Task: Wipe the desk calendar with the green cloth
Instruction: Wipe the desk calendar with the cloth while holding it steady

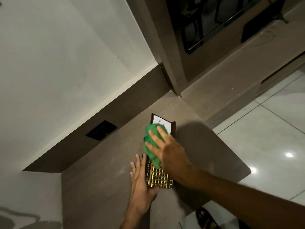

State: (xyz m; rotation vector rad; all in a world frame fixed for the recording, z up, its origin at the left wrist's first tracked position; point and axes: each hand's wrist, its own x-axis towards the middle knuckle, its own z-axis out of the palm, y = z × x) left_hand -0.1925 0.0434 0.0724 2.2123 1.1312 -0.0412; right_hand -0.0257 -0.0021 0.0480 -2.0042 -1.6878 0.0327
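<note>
A dark brown desk calendar [160,177] with a gold grid and month names lies on the brown desk top [102,187]. Its far end shows a white panel [162,122]. My right hand [166,148] presses a bunched green cloth [152,144] onto the calendar's middle, fingers spread over the cloth. My left hand [141,180] grips the calendar's near left edge, fingers lying along its side. The cloth hides the calendar's middle part.
A black wall socket plate [101,130] sits in the brown backsplash to the left. A dark TV screen [214,22] stands on a low unit at the upper right. White floor tiles [272,129] lie past the desk's right edge. A sandal [206,218] is below.
</note>
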